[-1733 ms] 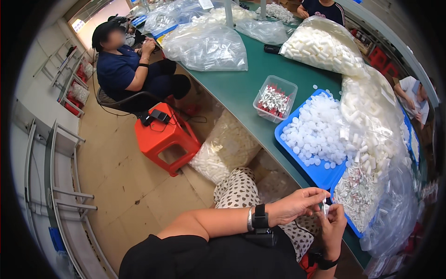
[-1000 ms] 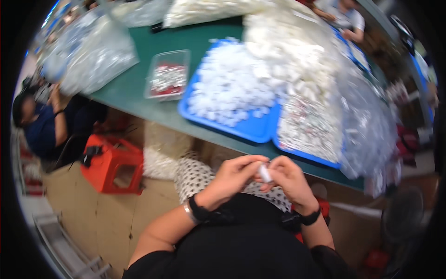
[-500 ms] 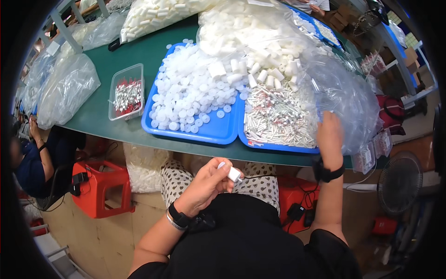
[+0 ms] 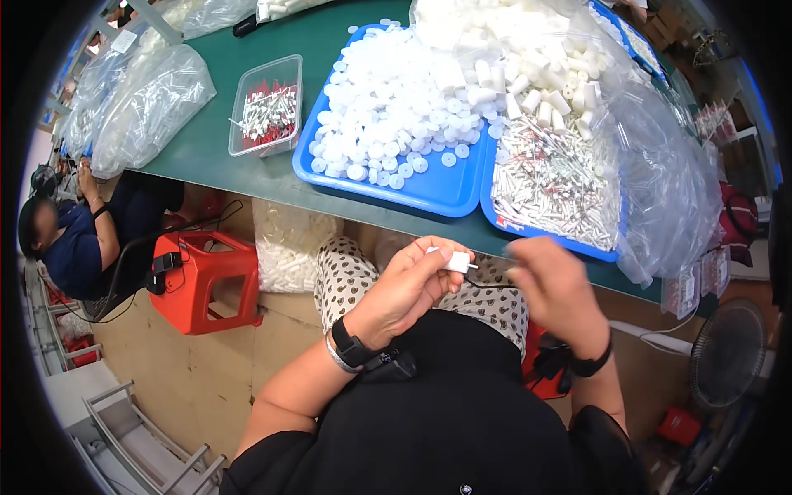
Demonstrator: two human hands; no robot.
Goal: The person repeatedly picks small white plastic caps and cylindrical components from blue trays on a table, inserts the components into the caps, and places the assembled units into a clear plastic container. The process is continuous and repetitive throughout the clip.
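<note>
My left hand (image 4: 412, 285) pinches a white plastic cylinder (image 4: 452, 261) between thumb and fingers, above my lap. A thin pin sticks out of the cylinder's right end. Just to its right is my right hand (image 4: 557, 289), blurred by motion, its fingers curled together toward the pin end. What those fingertips hold is too smeared to make out. Beyond my hands, a blue tray (image 4: 396, 191) bears a heap of translucent white discs (image 4: 384, 107). The blue tray beside it (image 4: 549, 240) carries many small white and silver pin-like pieces (image 4: 561, 186), with white cylinders at its far side.
A clear plastic box (image 4: 239, 124) of red and white pin-like pieces stands on the green table (image 4: 194, 153). Plastic bags (image 4: 157, 107) lie at the left, and another (image 4: 668, 181) at the right. A red stool (image 4: 202, 280), a seated person (image 4: 78, 239) and a fan (image 4: 726, 351) are around.
My right hand has come back from the tray of small pieces to beside the white cylinder. My left hand still holds the cylinder. The whole view has shifted, so the table sits higher.
</note>
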